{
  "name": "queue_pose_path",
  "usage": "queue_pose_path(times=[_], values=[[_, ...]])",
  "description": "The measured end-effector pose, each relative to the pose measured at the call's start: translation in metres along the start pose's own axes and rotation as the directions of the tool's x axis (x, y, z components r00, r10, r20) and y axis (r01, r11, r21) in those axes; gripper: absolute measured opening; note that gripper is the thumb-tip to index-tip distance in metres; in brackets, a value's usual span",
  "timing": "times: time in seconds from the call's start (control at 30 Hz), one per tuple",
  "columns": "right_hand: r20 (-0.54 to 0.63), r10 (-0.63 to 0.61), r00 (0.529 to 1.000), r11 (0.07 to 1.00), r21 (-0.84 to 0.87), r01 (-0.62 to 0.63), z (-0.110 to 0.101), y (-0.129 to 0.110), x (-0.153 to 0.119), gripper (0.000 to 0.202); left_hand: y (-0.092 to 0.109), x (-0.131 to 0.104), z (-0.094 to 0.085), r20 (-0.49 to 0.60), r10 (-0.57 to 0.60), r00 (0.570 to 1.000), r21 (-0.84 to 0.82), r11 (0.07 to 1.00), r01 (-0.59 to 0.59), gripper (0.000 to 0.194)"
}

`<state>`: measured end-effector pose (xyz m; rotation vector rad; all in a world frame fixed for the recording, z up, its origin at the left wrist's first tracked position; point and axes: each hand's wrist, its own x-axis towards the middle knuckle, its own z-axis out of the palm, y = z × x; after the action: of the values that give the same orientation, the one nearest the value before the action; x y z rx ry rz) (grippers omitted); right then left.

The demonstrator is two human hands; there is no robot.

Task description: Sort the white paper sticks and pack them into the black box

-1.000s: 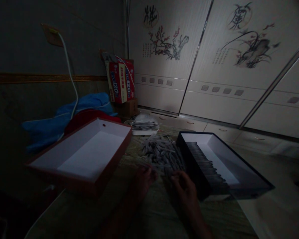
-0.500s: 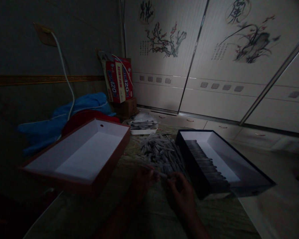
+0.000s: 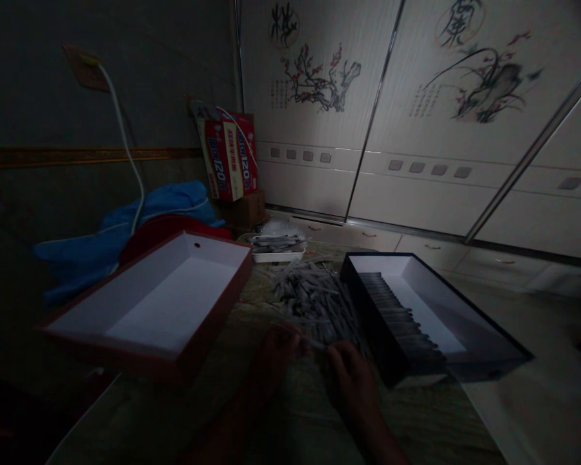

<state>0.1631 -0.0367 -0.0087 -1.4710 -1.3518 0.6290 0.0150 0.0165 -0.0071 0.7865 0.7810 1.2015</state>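
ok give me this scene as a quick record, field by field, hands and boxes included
left hand: fingers closed on a slim pale item
right hand: fingertips at the item's other end
middle: loose pile of slim items, beyond the hands
right box: dark outside, pale inside, a row of slim dark items along its near-pile side
left box: reddish outside, pale inside, nothing visible in it
behind pile: white tray with more slim items
light: dim, fine detail unclear
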Motion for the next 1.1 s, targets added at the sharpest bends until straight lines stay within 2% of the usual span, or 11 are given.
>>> queue_pose_path(times=[0.13, 0.37, 0.5, 0.63, 0.8, 1.0, 1.1], values=[[0.014, -0.023, 1.0, 0.997, -0.074, 0.024, 0.0, 0.001, -0.001, 0.041, -0.004, 0.001, -0.003, 0.031, 0.04, 0.999, 0.017, 0.999, -0.04, 0.017], [0.132, -0.083, 0.988, 0.989, -0.112, 0.098, -0.004, -0.01, -0.004, 0.024, 0.002, 0.001, 0.0, -0.025, 0.052, 0.998, 0.052, 0.997, -0.051, 0.02], [0.115, -0.118, 0.986, 0.978, -0.16, 0.136, -0.001, 0.0, -0.004, 0.029, 0.005, -0.001, 0.003, -0.013, 0.051, 0.999, 0.091, 0.995, -0.05, 0.019], [0.107, -0.083, 0.991, 0.974, -0.202, 0.103, 0.0, 0.003, -0.003, 0.037, 0.004, 0.0, 0.001, -0.03, 0.041, 0.999, 0.127, 0.991, -0.037, 0.02], [0.117, -0.105, 0.988, 0.971, -0.201, 0.127, -0.001, -0.001, -0.004, 0.025, 0.002, 0.002, -0.003, -0.036, 0.035, 0.999, 0.071, 0.997, -0.033, 0.021], [0.099, -0.097, 0.99, 0.966, -0.232, 0.118, 0.001, 0.006, -0.004, 0.037, 0.001, 0.001, -0.003, 0.019, 0.06, 0.998, 0.107, 0.992, -0.062, 0.018], [0.105, -0.095, 0.99, 0.969, -0.219, 0.116, 0.0, 0.001, -0.003, 0.029, 0.004, 0.0, -0.001, -0.018, 0.042, 0.999, 0.107, 0.993, -0.04, 0.019]])
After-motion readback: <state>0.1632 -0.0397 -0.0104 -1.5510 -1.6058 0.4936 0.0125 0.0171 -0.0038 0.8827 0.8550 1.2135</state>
